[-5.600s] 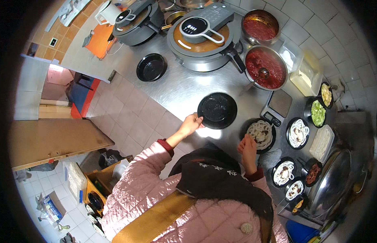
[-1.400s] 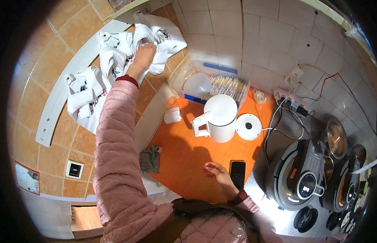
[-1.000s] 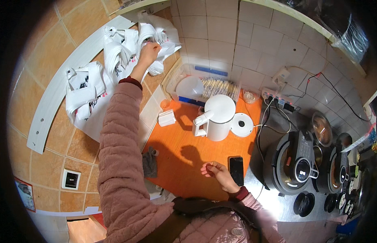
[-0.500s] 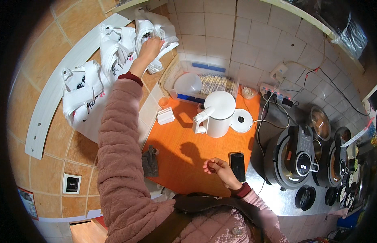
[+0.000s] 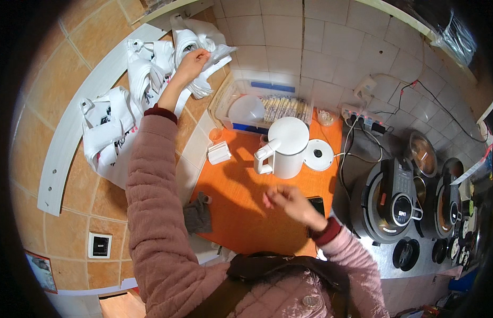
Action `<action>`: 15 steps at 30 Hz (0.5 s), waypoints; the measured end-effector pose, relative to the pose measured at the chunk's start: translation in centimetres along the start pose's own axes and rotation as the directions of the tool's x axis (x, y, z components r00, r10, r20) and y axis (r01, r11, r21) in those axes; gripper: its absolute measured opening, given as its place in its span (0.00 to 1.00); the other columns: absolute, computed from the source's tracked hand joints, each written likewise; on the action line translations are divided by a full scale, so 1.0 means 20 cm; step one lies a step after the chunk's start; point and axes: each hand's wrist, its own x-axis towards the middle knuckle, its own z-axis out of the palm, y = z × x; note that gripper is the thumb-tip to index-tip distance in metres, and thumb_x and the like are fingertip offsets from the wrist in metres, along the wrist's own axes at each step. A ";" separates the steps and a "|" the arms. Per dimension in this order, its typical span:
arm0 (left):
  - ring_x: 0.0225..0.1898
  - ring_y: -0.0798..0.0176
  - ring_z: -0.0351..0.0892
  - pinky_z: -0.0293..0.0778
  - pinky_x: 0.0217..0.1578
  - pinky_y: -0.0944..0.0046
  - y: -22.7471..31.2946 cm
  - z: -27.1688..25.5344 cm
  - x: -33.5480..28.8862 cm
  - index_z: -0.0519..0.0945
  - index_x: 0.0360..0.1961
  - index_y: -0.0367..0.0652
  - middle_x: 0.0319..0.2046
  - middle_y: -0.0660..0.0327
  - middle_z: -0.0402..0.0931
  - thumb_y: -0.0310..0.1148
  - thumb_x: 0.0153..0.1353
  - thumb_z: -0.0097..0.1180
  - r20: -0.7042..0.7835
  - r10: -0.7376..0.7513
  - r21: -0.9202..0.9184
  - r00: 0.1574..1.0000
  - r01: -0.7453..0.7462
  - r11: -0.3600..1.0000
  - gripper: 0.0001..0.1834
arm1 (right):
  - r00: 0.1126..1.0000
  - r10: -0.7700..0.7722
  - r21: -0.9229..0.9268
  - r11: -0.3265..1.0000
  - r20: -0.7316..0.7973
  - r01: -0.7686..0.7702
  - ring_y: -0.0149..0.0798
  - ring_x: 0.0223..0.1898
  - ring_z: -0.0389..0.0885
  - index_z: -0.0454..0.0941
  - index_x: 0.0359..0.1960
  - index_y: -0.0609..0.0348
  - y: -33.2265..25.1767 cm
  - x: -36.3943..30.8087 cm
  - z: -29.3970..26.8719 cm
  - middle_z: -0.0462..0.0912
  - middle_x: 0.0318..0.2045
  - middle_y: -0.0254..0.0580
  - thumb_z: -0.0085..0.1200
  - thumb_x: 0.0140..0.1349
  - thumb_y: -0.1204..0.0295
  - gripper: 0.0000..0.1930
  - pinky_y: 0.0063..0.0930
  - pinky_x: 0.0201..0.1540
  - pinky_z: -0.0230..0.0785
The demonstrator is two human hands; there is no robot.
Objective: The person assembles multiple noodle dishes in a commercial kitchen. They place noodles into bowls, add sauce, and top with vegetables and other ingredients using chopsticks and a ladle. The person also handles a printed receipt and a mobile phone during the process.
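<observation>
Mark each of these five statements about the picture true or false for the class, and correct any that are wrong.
1. The left hand is up at the white bags on the wall. True.

2. The right hand is gripping the white kettle. False: in the picture it is apart from the kettle, over the orange tabletop.

3. A round white base lies beside the kettle. True.

4. The phone lies inside the clear plastic box. False: it lies on the orange tabletop, partly hidden by the right hand.

5. The clear plastic box holds many slim packets. True.
</observation>
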 end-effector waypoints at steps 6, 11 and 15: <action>0.42 0.54 0.78 0.71 0.45 0.62 0.08 0.01 -0.15 0.76 0.49 0.37 0.42 0.50 0.80 0.26 0.67 0.43 -0.071 0.096 0.069 0.993 -0.091 0.993 0.14 | 0.930 -0.325 0.132 0.928 -0.169 0.348 0.29 0.36 0.77 0.78 0.39 0.63 -0.59 0.64 -0.11 0.79 0.31 0.35 0.51 0.69 0.54 0.21 0.27 0.43 0.72; 0.41 0.43 0.73 0.70 0.46 0.52 0.29 0.30 -0.60 0.76 0.38 0.35 0.34 0.48 0.74 0.24 0.63 0.45 0.121 0.329 0.210 0.936 -0.349 0.913 0.07 | 0.998 -0.068 0.730 0.681 -0.009 0.053 0.38 0.40 0.81 0.75 0.48 0.65 -0.65 1.06 -0.07 0.81 0.37 0.46 0.56 0.66 0.58 0.21 0.30 0.39 0.78; 0.39 0.46 0.73 0.69 0.40 0.54 0.52 0.48 -1.10 0.74 0.40 0.36 0.34 0.51 0.72 0.22 0.57 0.51 -0.103 0.278 0.024 0.955 -0.277 0.960 0.09 | 0.998 0.044 0.789 0.615 -0.046 0.009 0.44 0.34 0.83 0.75 0.44 0.67 -0.42 1.01 -0.02 0.81 0.34 0.48 0.56 0.62 0.74 0.12 0.37 0.34 0.80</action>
